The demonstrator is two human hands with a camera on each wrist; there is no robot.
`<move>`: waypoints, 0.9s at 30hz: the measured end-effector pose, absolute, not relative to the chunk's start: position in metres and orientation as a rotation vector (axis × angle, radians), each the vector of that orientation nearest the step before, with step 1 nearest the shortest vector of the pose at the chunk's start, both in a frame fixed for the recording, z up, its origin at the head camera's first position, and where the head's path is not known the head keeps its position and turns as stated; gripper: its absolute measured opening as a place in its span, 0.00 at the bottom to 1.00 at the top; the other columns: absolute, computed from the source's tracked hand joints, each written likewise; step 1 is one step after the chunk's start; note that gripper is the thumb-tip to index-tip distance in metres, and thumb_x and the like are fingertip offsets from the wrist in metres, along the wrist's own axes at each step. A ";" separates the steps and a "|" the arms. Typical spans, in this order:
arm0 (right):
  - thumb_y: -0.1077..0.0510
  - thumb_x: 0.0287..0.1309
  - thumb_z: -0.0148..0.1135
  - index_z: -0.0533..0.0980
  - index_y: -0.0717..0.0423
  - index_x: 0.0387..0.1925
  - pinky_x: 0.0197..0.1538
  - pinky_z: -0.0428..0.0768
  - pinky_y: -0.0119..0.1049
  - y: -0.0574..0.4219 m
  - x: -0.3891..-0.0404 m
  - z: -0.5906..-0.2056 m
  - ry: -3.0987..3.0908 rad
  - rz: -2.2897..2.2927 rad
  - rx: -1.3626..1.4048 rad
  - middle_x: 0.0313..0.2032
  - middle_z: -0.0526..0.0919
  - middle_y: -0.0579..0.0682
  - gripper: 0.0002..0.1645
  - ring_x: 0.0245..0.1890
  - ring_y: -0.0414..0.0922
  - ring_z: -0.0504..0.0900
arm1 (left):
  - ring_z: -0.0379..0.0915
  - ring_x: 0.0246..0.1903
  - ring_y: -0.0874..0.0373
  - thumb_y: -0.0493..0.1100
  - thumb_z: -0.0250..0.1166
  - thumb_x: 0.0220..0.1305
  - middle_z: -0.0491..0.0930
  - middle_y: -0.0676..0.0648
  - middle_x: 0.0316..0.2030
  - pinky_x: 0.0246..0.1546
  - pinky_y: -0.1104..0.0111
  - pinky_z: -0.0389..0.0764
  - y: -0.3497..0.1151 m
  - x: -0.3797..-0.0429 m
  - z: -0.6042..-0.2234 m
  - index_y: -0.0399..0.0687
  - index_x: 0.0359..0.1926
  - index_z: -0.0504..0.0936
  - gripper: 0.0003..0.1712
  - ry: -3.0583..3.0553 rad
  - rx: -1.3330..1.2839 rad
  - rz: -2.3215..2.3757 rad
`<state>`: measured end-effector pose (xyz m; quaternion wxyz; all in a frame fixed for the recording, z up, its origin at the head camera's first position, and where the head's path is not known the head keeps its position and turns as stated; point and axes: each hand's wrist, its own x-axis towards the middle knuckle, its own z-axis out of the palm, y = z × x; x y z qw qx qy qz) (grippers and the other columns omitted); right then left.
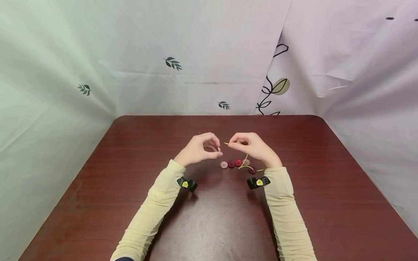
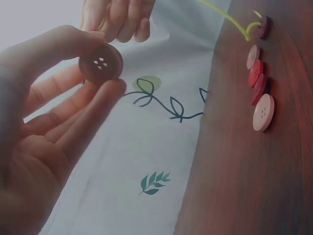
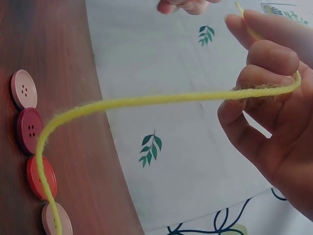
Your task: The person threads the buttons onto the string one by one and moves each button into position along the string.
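My left hand pinches a four-hole button between thumb and fingers. In the left wrist view its holed face looks toward the camera, dark brownish-pink in shade. Across a small gap, my right hand pinches a yellow yarn near one end, and a short tip sticks out toward the left hand. From the right hand the yarn hangs to the table, where it meets a dark maroon button and seems to pass through it. Both hands are raised above the table.
On the brown table a row of buttons lies below the hands: a pale pink one, a maroon one, a red one and another pale pink one. White cloth with leaf prints hangs behind the table.
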<state>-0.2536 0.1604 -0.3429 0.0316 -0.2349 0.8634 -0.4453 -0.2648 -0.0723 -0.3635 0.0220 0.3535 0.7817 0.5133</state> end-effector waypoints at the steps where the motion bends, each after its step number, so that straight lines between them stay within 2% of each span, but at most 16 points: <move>1: 0.55 0.61 0.64 0.81 0.53 0.35 0.27 0.67 0.31 0.161 -0.254 -0.343 2.649 -1.377 -0.733 0.18 0.71 0.47 0.06 0.20 0.38 0.67 | 0.83 0.34 0.57 0.34 0.74 0.51 0.82 0.41 0.35 0.40 0.66 0.85 -0.073 -0.265 -0.363 0.38 0.37 0.77 0.15 2.403 1.080 1.626; 7: 0.54 0.61 0.64 0.81 0.56 0.35 0.23 0.67 0.32 0.160 -0.252 -0.342 2.593 -1.380 -0.793 0.19 0.72 0.52 0.08 0.18 0.38 0.67 | 0.83 0.40 0.56 0.30 0.72 0.51 0.81 0.37 0.39 0.45 0.63 0.84 -0.075 -0.263 -0.360 0.36 0.40 0.78 0.16 2.332 1.072 1.776; 12: 0.56 0.61 0.63 0.80 0.55 0.34 0.22 0.68 0.32 0.158 -0.251 -0.341 2.578 -1.360 -0.828 0.19 0.71 0.49 0.06 0.19 0.38 0.67 | 0.83 0.41 0.60 0.28 0.71 0.51 0.81 0.37 0.40 0.48 0.65 0.82 -0.075 -0.264 -0.359 0.36 0.41 0.78 0.16 2.280 1.156 1.845; 19: 0.56 0.62 0.62 0.79 0.55 0.34 0.18 0.75 0.37 0.156 -0.248 -0.339 2.536 -1.364 -0.798 0.19 0.74 0.43 0.06 0.18 0.39 0.69 | 0.82 0.42 0.62 0.27 0.71 0.51 0.78 0.38 0.40 0.50 0.65 0.82 -0.075 -0.265 -0.362 0.35 0.39 0.78 0.14 2.227 1.287 1.876; 27: 0.57 0.62 0.61 0.80 0.55 0.32 0.27 0.67 0.30 0.153 -0.251 -0.342 2.572 -1.344 -0.884 0.20 0.75 0.43 0.06 0.22 0.36 0.68 | 0.81 0.41 0.61 0.26 0.70 0.51 0.78 0.38 0.41 0.49 0.64 0.82 -0.075 -0.263 -0.359 0.34 0.39 0.78 0.14 2.226 1.321 1.853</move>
